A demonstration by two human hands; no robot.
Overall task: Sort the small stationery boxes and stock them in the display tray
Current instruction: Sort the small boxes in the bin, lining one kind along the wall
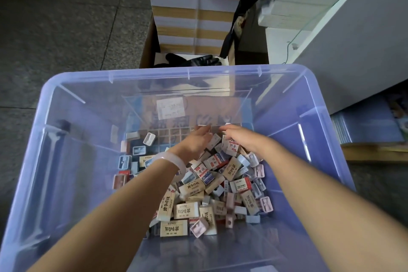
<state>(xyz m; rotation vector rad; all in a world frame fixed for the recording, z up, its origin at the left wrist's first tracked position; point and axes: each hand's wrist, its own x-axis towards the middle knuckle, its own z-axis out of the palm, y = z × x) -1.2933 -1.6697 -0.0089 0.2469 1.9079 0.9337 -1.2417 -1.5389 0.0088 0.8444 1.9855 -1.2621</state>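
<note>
Left hand fingers loose, right hand grip unclear, eraser pile, bin sides bare

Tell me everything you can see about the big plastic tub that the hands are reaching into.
The plastic tub is a large, translucent, bluish-lilac bin with rounded corners, a thick rolled rim and moulded ribs on its walls. It has no lid on and sits on the dark tiled floor, in front of stacked cartons. Inside lies a clear display tray heaped with small eraser boxes and sharpeners. Both forearms cross its near rim; the left hand and right hand reach into the heap.
</note>
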